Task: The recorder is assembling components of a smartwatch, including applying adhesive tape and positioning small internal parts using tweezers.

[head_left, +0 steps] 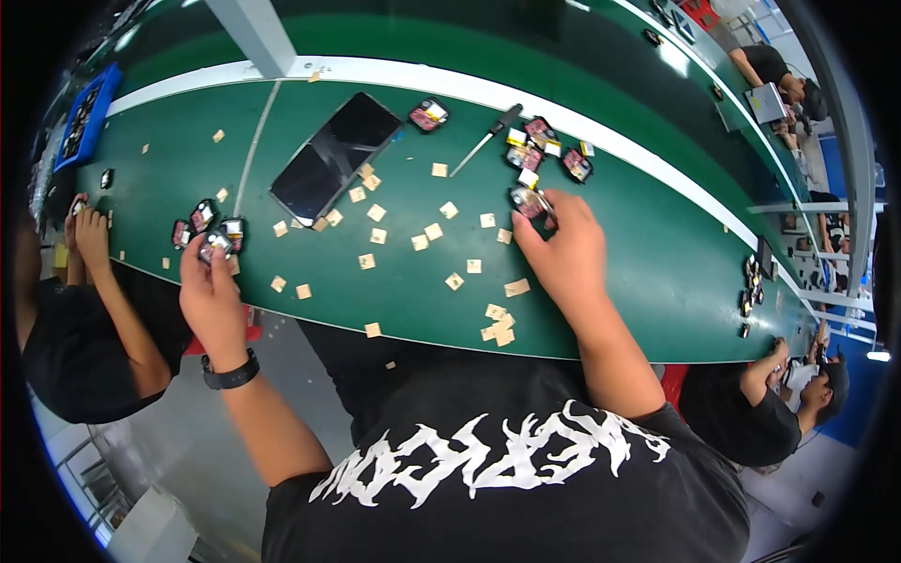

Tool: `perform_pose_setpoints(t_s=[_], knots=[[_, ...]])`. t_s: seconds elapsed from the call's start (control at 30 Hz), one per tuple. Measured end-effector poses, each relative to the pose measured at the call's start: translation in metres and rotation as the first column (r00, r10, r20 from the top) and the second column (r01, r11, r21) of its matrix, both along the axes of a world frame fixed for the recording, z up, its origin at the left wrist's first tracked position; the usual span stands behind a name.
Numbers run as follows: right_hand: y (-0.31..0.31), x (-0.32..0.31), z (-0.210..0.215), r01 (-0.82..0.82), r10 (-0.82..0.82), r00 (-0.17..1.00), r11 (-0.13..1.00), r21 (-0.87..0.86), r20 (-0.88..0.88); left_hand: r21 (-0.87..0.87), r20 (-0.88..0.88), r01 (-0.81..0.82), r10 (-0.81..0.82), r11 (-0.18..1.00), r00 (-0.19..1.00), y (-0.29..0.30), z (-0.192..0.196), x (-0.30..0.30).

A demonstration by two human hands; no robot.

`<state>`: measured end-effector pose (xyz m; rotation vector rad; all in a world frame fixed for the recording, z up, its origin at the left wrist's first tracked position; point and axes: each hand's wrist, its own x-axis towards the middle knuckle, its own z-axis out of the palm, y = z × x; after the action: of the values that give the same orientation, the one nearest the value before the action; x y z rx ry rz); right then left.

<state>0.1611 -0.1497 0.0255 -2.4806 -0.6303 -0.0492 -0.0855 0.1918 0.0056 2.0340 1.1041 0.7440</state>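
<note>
My left hand (210, 293), with a black band on its wrist, has its thumb and fingers closed on a small black electronic module (215, 246). That module is at the near side of a cluster of like ones, among them a black module (203, 215) with a reddish face. My right hand (572, 251) pinches another black module (528, 201) with a pale label. Just beyond it are several more modules (535, 141), some with yellow and white parts. A screwdriver (488, 137) with a black handle lies to their left.
A dark flat screen panel (336, 158) lies on the green table (413, 310). Small beige squares (433, 231) are scattered around it. A lone module (429, 114) sits beyond the panel. At the far left stands a blue bin (86, 117). Co-workers sit left and right.
</note>
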Motion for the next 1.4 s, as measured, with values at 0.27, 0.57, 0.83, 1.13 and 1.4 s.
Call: perform_pose_setpoints(t_s=[0.27, 0.57, 0.83, 1.13, 1.4], knots=[[-0.018, -0.018, 0.013, -0.009, 0.019, 0.992, 0.997, 0.078, -0.122, 0.510, -0.292, 0.082, 0.083, 0.857, 0.953, 0.002, 0.009, 0.026], [-0.020, -0.042, 0.029, -0.044, 0.113, 0.954, 0.969, 0.243, -0.278, 0.684, -0.178, -0.006, 0.175, 0.729, 0.968, 0.011, 0.017, 0.047], [-0.002, -0.067, 0.047, -0.252, 0.314, 0.932, 0.922, 0.295, -0.183, -0.676, 0.726, 0.735, 0.132, -0.042, 0.675, -0.176, 0.034, 0.068], [-0.016, -0.054, 0.044, -0.197, 0.304, 0.880, 0.932, 0.303, -0.364, -0.699, 0.574, 0.641, -0.285, 0.316, 0.767, -0.189, 0.025, 0.073], [-0.027, -0.056, 0.057, -0.237, 0.298, 0.872, 0.951, 0.198, -0.389, -0.571, 0.467, 0.662, -0.471, 0.486, 0.749, -0.198, 0.021, 0.074]])
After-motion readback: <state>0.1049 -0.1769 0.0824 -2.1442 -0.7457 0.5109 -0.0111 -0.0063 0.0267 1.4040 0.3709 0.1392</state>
